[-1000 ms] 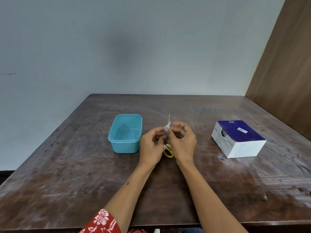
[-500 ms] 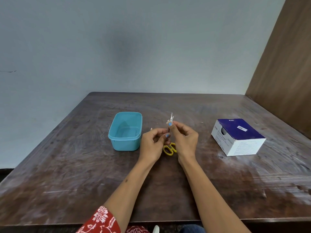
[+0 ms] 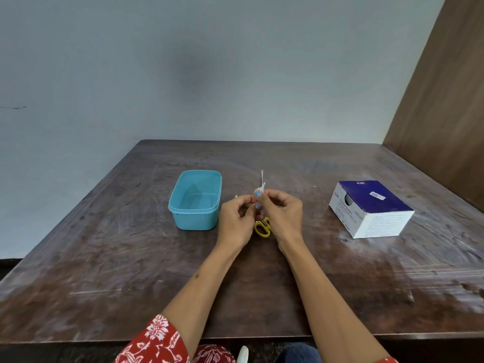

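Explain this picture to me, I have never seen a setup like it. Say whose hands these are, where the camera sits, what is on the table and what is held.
There is no machine here: a person works with bare hands, and one camera worn on the head looks down at them. On the table lie a blue tub, a blue-and-white box and yellow-handled scissors, partly hidden by the hands. The right hand pinches a small white packet. The left hand curls close beside it, but its grip is hard to tell.
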